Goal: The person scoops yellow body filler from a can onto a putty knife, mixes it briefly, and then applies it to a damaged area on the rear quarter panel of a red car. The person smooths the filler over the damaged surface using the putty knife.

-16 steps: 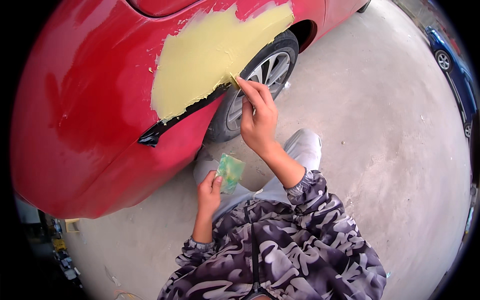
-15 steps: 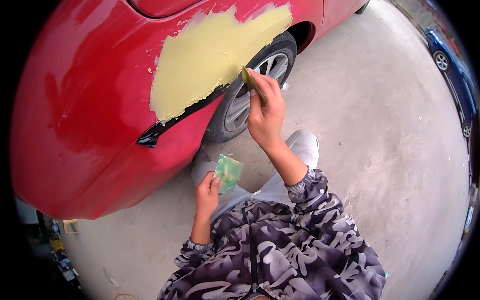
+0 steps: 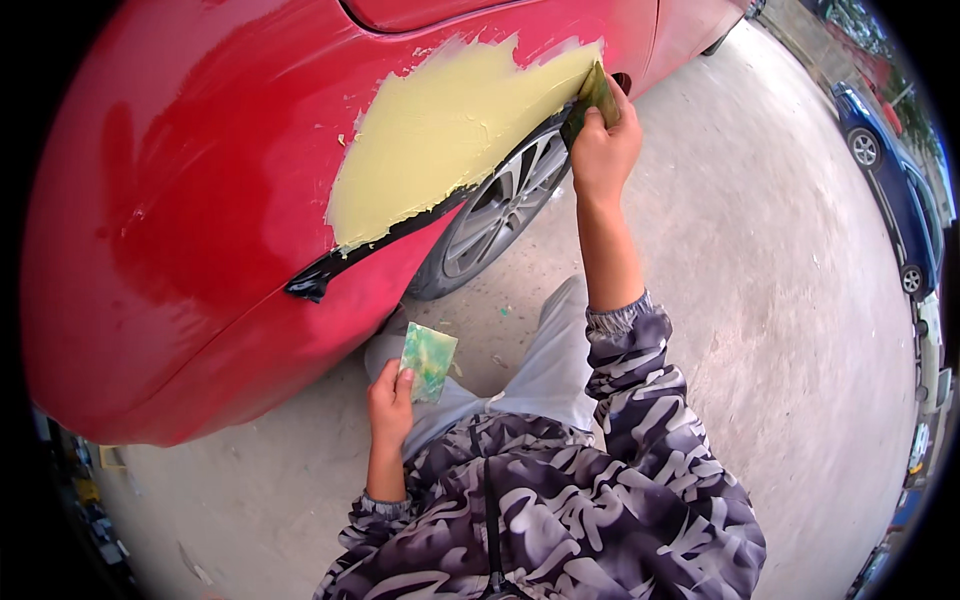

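Note:
Yellow body filler (image 3: 450, 130) covers a broad patch on the red car's fender (image 3: 240, 190), above the wheel arch. My right hand (image 3: 608, 150) grips a thin, dark olive spreader (image 3: 598, 98) smeared with filler. The spreader's edge meets the right end of the patch, at the top of the arch. Lower down, over my lap, my left hand (image 3: 390, 400) pinches a flat square plate (image 3: 428, 360) streaked green and yellow. Black tape or trim (image 3: 345, 262) runs along the lower border of the filler, its loose end crumpled on the left.
The car's wheel (image 3: 505, 210) with silver spokes sits under the arch, close to my knees. Grey concrete floor (image 3: 760, 260) stretches to the right. Blue cars (image 3: 890, 170) are parked at the far right, and assorted clutter lies at the lower left edge.
My right hand has carried the spreader up and to the right, from beside the wheel to the patch's right end. My left hand still holds the plate low down. The view has shifted slightly.

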`<state>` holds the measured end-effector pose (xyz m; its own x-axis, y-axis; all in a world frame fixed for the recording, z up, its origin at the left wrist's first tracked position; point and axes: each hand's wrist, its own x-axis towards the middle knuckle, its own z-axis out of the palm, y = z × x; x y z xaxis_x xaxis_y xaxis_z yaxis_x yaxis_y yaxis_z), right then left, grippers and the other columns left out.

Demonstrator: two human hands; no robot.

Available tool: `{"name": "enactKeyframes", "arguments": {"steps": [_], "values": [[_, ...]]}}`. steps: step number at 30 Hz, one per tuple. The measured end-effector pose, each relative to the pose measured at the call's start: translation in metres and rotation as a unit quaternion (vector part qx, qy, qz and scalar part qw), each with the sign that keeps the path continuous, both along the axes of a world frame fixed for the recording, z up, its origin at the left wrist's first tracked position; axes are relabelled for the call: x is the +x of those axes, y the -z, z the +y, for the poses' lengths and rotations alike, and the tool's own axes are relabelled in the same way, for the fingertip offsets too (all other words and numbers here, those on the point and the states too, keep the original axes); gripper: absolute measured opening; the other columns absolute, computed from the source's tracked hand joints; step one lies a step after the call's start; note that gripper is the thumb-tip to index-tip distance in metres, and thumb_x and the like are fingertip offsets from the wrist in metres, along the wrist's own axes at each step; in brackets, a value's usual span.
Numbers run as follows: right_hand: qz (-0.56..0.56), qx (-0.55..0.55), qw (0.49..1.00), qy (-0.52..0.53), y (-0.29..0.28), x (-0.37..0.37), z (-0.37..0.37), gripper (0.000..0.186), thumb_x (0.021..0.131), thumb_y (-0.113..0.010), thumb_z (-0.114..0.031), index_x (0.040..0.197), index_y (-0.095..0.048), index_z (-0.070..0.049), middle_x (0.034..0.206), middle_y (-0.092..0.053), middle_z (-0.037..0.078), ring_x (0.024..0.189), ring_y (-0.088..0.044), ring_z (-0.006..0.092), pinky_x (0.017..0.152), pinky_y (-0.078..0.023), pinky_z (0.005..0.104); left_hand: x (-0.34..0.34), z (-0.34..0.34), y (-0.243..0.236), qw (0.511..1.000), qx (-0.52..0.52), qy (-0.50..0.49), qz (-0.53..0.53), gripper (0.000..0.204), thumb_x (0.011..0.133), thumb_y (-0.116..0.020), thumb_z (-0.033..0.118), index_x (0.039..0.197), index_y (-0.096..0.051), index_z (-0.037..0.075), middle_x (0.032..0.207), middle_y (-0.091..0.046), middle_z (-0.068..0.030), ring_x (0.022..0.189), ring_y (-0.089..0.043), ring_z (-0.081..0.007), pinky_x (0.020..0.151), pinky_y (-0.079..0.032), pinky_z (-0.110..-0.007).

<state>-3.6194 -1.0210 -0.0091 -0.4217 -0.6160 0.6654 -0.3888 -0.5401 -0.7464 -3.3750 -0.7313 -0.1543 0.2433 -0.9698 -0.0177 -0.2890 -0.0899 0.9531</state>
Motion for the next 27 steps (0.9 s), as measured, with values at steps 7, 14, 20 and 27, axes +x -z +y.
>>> {"name": "enactKeyframes", "arguments": {"steps": [7,14,20,27], "values": [[0.065,-0.022,0.997,0.022,0.006,0.048,0.052,0.042,0.083,-0.048,0.009,0.12,-0.063,-0.004,0.108,-0.059,0.015,0.091,-0.061,0.0267,0.078,-0.049,0.0331,0.001,0.0,-0.004,0.999,-0.014,0.006,0.051,0.016,0.097,-0.054,0.014,0.099,-0.06,-0.001,0.075,-0.057,-0.0032,0.07,-0.049,-0.0072,0.064,-0.042,-0.024],[0.097,-0.063,0.993,-0.025,0.029,0.082,0.089,0.051,0.078,-0.049,0.018,0.123,-0.062,-0.002,0.112,-0.057,0.014,0.097,-0.061,0.0251,0.082,-0.05,0.0319,0.001,0.008,-0.029,0.971,-0.064,-0.013,0.229,0.022,0.099,-0.054,0.017,0.105,-0.059,-0.003,0.093,-0.063,-0.0015,0.083,-0.054,-0.0068,0.077,-0.042,-0.021],[0.165,-0.121,0.977,-0.061,0.059,0.087,0.1,0.059,0.067,-0.047,0.022,0.12,-0.063,0.001,0.112,-0.055,0.016,0.101,-0.06,0.0291,0.088,-0.05,0.036,0.005,0.013,-0.042,0.964,-0.124,-0.01,0.235,0.028,0.098,-0.054,0.016,0.115,-0.056,-0.006,0.106,-0.061,-0.0066,0.097,-0.056,-0.0122,0.089,-0.042,-0.026],[0.254,-0.103,0.949,-0.154,0.078,0.055,0.114,0.056,0.064,-0.054,0.016,0.116,-0.064,-0.002,0.103,-0.06,0.014,0.096,-0.059,0.0307,0.085,-0.049,0.037,-0.004,-0.003,-0.054,0.973,-0.141,0.0,0.184,0.034,0.098,-0.054,0.017,0.12,-0.053,-0.008,0.114,-0.059,-0.0102,0.104,-0.056,-0.0157,0.095,-0.041,-0.029]]}}
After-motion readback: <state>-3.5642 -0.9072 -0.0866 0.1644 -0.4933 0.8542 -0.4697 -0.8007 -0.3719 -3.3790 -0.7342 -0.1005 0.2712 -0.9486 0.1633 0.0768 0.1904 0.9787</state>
